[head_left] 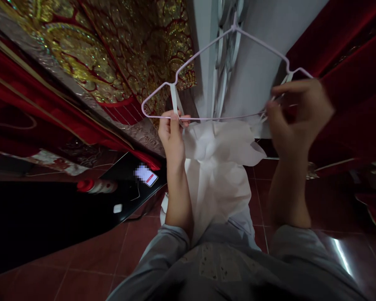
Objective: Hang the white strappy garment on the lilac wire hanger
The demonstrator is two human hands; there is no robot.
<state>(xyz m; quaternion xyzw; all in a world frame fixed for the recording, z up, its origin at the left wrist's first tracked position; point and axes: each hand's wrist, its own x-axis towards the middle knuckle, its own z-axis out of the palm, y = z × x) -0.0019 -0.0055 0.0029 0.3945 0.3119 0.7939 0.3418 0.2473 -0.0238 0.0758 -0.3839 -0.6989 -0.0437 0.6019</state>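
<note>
A pale pink hanger (203, 47) is in front of me, its shoulders level with the upper part of the view. A white garment with thin straps and a ruffled top (219, 179) hangs down below it toward my body. My left hand (174, 129) is closed at the hanger's bottom bar, pinching the left strap (174, 99), which loops over the left shoulder notch. At the hanger's right end, my right hand (301, 115) is curled, thumb and forefinger at the right strap (265, 115). Motion blurs this hand, and its other fingers are partly hidden.
Red and gold sequined garments (122, 54) hang at the left, dark red cloth (341, 83) at the right. White metal scrollwork (221, 71) stands behind the hanger. A black table (50, 221) holds a phone (150, 177), a red-capped bottle (97, 186) and a small white case (117, 208).
</note>
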